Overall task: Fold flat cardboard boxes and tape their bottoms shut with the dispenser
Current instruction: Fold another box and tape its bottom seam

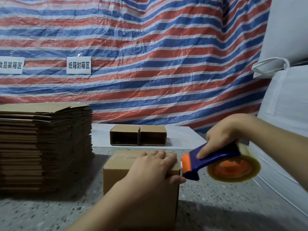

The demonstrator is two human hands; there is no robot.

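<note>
A folded cardboard box (116, 179) stands on the speckled table in front of me, its closed flaps facing up. My left hand (153, 167) lies flat on top of it, fingers straight, thumb at the right edge. My right hand (228, 132) grips the blue and orange tape dispenser (216, 162), whose orange blade end sits at the box's right top edge. The roll of clear tape (233, 169) hangs at the dispenser's right end.
A tall stack of flat cardboard boxes (45, 145) fills the left of the table. Two folded boxes (138, 135) lie on their sides on a white sheet behind. White sacks (286, 100) stand at the right. A striped tarp (150, 47) hangs behind.
</note>
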